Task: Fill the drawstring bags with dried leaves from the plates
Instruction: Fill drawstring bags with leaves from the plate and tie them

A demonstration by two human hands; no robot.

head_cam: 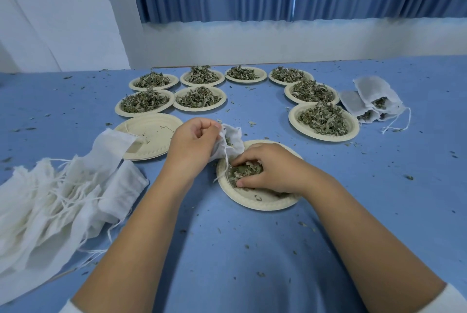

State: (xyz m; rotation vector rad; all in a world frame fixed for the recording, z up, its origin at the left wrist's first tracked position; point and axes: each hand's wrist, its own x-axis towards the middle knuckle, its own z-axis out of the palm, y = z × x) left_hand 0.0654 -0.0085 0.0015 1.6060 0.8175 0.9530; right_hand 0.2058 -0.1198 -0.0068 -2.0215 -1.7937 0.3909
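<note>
My left hand (pixel 192 146) grips the mouth of a white drawstring bag (pixel 231 142), holding it over the far rim of a beige paper plate (pixel 260 202) in front of me. Its strings hang down onto the plate. My right hand (pixel 265 168) lies in that plate with its fingers curled round a clump of dried leaves (pixel 243 170). Several more plates heaped with dried leaves, such as one at the right (pixel 323 120), stand further back.
A pile of unfilled white bags (pixel 55 199) lies at the left, partly over a bare plate (pixel 151 135). Filled bags (pixel 371 103) lie at the far right. Leaf crumbs are scattered across the blue table (pixel 252 249). A wall and blue curtains stand behind.
</note>
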